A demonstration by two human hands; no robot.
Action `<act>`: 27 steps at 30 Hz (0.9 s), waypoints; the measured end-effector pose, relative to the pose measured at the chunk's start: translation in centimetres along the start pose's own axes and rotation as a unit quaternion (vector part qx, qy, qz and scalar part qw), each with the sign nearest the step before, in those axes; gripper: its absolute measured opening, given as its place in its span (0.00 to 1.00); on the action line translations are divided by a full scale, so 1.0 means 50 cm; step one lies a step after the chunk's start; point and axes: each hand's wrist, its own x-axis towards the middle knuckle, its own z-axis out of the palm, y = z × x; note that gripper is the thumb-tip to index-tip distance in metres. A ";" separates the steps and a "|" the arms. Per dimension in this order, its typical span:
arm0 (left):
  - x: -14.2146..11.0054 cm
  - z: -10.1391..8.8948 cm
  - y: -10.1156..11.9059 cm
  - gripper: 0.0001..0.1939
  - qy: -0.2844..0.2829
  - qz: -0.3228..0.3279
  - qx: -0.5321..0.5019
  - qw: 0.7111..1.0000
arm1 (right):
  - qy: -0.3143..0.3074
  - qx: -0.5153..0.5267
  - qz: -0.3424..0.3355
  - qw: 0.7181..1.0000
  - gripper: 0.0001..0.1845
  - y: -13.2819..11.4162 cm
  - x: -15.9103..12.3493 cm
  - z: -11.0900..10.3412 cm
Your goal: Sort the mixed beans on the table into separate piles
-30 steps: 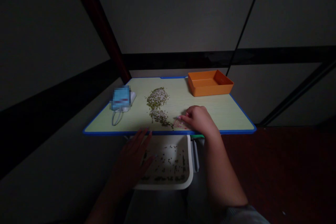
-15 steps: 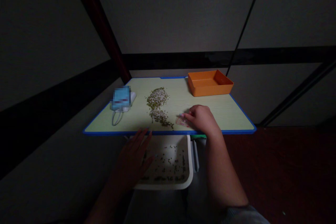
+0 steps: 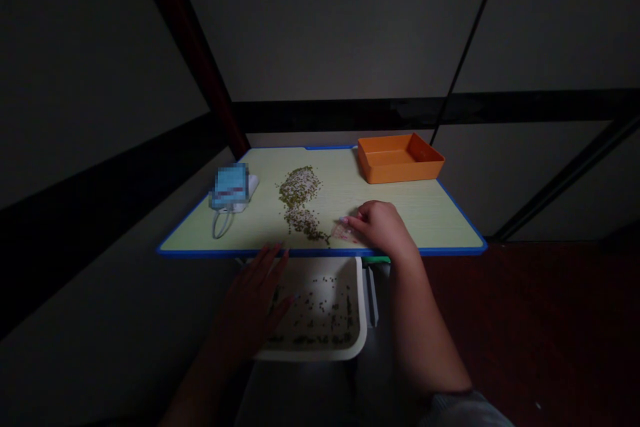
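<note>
Almost nothing had changed from the earlier frames: the right hand lay in nearly the same spot, and the left hand was still spread at the front of the table, with only a slight shift at most.

There were two hands, both the person's own, and two trays. The pale green board with a bright blue edge carried one long, narrow streak of small dark green mung beans, too many to count. The streak ran from the back of the board toward the front edge, and paler grains showed at its upper end.

The right hand's fingers were curled together, their tips resting on a small translucent pinkish piece that lay just beside the streak's lower tail. I could not tell whether they were pinching it.

The left hand's fingers were held apart and gripped nothing. It hung over the back of a white plastic tray, below the board's front edge, and scattered green beans lay inside that tray.

An empty-looking orange rectangular tray sat at the board's far right corner, and a pixelated pale blue packet with a grey loop lay at the left
</note>
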 end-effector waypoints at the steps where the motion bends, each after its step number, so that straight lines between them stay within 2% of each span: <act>1: 0.000 0.000 0.000 0.37 -0.002 0.001 0.003 1.000 | 0.001 -0.004 0.005 1.000 0.21 0.000 0.000 0.000; 6: 0.001 0.000 0.001 0.37 0.002 0.004 0.011 1.000 | 0.013 -0.003 0.015 1.000 0.20 -0.001 0.003 0.002; 27: 0.001 -0.002 0.002 0.37 -0.005 0.001 0.001 1.000 | 0.008 0.034 -0.024 0.999 0.22 -0.006 0.008 0.012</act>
